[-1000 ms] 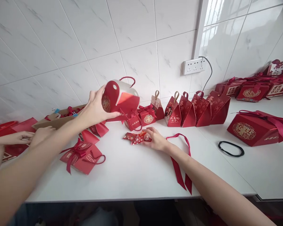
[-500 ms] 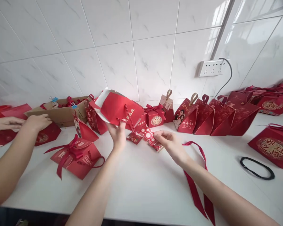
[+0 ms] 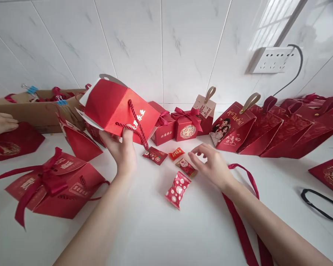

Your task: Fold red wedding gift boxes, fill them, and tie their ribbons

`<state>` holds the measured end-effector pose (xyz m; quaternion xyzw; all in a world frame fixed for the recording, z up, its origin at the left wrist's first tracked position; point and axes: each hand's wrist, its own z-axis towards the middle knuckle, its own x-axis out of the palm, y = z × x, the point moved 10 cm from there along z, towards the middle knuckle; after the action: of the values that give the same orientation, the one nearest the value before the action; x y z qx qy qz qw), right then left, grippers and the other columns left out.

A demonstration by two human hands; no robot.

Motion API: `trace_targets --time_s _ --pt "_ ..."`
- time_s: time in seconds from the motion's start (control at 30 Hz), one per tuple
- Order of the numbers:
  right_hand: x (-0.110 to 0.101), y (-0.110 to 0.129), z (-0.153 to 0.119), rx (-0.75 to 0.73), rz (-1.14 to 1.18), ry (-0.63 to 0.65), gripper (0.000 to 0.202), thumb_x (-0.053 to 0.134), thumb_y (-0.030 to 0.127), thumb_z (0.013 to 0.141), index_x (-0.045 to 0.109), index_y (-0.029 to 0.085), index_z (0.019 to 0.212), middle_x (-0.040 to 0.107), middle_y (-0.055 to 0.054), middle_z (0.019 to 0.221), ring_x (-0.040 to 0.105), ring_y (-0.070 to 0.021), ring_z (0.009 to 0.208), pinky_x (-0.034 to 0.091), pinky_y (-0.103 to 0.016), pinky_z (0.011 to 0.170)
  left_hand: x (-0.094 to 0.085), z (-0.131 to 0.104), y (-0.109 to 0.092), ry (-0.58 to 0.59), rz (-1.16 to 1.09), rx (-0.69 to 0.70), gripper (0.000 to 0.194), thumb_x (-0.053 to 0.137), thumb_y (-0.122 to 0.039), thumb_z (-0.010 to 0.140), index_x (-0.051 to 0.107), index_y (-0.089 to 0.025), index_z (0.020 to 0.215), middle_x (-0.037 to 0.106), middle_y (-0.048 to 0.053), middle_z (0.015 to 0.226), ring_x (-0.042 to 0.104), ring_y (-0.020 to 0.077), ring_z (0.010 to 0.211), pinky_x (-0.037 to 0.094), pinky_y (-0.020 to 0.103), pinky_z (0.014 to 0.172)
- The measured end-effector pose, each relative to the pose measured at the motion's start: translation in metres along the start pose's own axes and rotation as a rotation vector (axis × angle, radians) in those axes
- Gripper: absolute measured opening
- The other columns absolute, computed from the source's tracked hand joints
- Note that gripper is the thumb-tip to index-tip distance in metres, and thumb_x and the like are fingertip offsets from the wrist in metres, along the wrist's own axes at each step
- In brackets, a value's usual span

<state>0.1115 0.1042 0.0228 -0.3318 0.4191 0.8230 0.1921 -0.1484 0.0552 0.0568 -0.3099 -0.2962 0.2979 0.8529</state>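
My left hand (image 3: 122, 147) grips a red gift box (image 3: 119, 111) with twisted rope handles, holding it tilted above the table, its white-lined flaps pointing to the left. My right hand (image 3: 211, 162) is just above the table with fingers curled apart and nothing visible between them. Closest to its fingertips lies a dark red and gold wrapped candy (image 3: 186, 167). Beside that are a small orange-red candy packet (image 3: 177, 153) and a dark red tag (image 3: 155, 155) near the rope's end. A dotted red-and-white candy packet (image 3: 178, 190) lies nearer to me.
A closed red box with a ribbon bow (image 3: 58, 184) stands at left, near another person's hand (image 3: 1, 120). Several red boxes (image 3: 233, 129) line the wall. A loose ribbon (image 3: 238, 221), black band (image 3: 322, 205) and cardboard carton (image 3: 41, 111) are also around.
The dotted packet has left my right hand and lies on the table; other candies now show. My left hand has moved the box left. The view has shifted closer.
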Motion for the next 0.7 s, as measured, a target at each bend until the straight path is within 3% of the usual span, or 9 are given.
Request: trace_targets --time_s 0.07,0.17,0.3,0.4,0.53,0.7 --pt "0.007 -0.013 0.013 0.021 -0.041 0.019 0.020 0.047 0.022 0.086 0.065 0.018 0.092 0.064 -0.008 0.095 0.060 -0.0208 0.088 0.049 -0.033 0.074 0.000 -0.002 -0.004 -0.021 -0.025 0.014 0.033 0.062 -0.032 0.073 0.047 -0.023 0.102 0.055 0.003 0.105 0.055 0.0168 0.100 0.043 0.032 0.093" --pt "0.034 -0.016 0.032 -0.046 -0.085 0.198 0.035 0.050 0.016 0.083 0.060 0.019 0.116 0.060 -0.010 0.115 0.059 -0.0222 0.102 0.049 -0.035 0.084 0.003 -0.006 -0.003 -0.024 -0.011 -0.021 0.038 0.062 -0.031 0.072 0.048 -0.023 0.107 0.056 0.003 0.104 0.055 0.0175 0.100 0.043 0.032 0.093" --pt "0.057 -0.014 0.042 -0.066 -0.145 0.352 0.032 0.059 0.015 0.078 0.064 0.019 0.109 0.065 -0.009 0.111 0.060 -0.0246 0.104 0.048 -0.036 0.089 0.005 -0.009 -0.003 -0.013 0.026 -0.058 0.042 0.063 -0.026 0.068 0.047 -0.020 0.106 0.056 0.006 0.110 0.053 0.0180 0.103 0.042 0.032 0.095" --pt "0.045 -0.004 0.041 -0.054 -0.053 0.262 0.020 0.061 0.017 0.076 0.063 0.020 0.096 0.069 -0.004 0.097 0.064 -0.0200 0.088 0.051 -0.032 0.078 0.004 -0.009 -0.002 -0.028 0.051 -0.074 0.039 0.059 -0.024 0.068 0.047 -0.020 0.105 0.056 0.007 0.114 0.054 0.0164 0.100 0.043 0.031 0.094" --pt "0.011 0.032 0.027 -0.175 0.157 0.090 0.021 0.064 0.025 0.079 0.060 0.022 0.099 0.067 -0.001 0.089 0.063 -0.0161 0.081 0.051 -0.028 0.073 -0.003 -0.008 0.007 -0.067 0.051 -0.099 0.038 0.056 -0.024 0.069 0.045 -0.020 0.106 0.055 0.007 0.115 0.054 0.0163 0.101 0.045 0.029 0.090" --pt "-0.010 0.071 0.011 -0.292 0.260 0.041 0.023 0.065 0.029 0.081 0.060 0.024 0.103 0.067 -0.002 0.091 0.062 -0.0159 0.078 0.050 -0.029 0.071 -0.017 -0.008 0.028 -0.139 0.042 -0.187 0.036 0.053 -0.028 0.073 0.042 -0.021 0.107 0.055 0.007 0.114 0.055 0.0176 0.102 0.046 0.032 0.087"
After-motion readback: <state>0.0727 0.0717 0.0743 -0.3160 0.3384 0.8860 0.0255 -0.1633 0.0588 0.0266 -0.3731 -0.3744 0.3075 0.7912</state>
